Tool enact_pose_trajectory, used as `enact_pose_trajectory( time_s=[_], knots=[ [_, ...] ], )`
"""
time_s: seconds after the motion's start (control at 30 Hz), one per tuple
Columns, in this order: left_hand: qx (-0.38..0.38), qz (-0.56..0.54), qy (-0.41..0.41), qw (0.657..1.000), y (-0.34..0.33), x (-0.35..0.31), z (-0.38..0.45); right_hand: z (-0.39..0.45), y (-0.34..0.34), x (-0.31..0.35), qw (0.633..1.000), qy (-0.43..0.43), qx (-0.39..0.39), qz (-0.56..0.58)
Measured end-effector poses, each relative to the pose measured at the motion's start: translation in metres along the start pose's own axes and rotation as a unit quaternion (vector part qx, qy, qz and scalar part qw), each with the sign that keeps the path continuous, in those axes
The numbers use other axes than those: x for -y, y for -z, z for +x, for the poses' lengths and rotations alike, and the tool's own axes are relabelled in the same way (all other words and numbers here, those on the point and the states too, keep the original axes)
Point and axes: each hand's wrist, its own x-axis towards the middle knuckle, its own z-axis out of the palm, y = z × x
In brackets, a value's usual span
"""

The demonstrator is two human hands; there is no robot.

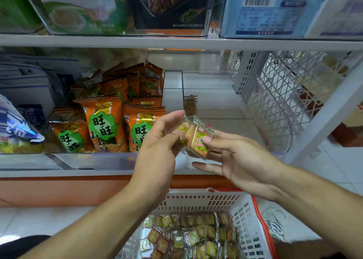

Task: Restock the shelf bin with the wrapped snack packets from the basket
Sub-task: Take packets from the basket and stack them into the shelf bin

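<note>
Here we hold two wrapped snack packets (193, 136) up in front of the shelf, both hands meeting at the centre of the view. Our left hand (157, 146) pinches the left packet between thumb and fingers (172, 117), and our right hand (238, 156) pins the right packet with its thumb, the other fingers spread loosely beneath. The packets touch and overlap each other, hovering just before the clear shelf bin (212, 93), which lies toward twelve o'clock and holds a single packet (190, 106) standing against its left wall. At nine o'clock from the hands, a neighbouring bin is packed with orange cracker bags (106, 125). Down at six o'clock sits the white basket (245, 215) with a red rim, many more small wrapped packets (192, 237) heaped in its bottom.
</note>
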Motion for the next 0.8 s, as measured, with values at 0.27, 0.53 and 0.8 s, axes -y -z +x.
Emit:
enact_pose_trajectory(
  time_s=[0.27, 0.53, 0.8],
  knots=[
    [0.043, 0.077, -0.039, 0.995, -0.01, -0.003, -0.002, 0.007, 0.0, 0.005, 0.998, 0.03, 0.014, 0.049],
    [0.071, 0.399, -0.002, 0.914, -0.02, 0.009, 0.005, 0.075, 0.046, 0.038, 0.915, 0.122, -0.197, -0.33],
    [0.091, 0.405, 0.028, 0.909, -0.022, 0.022, 0.013, 0.173, 0.049, 0.021, 0.896, 0.058, -0.189, -0.398]
  ],
)
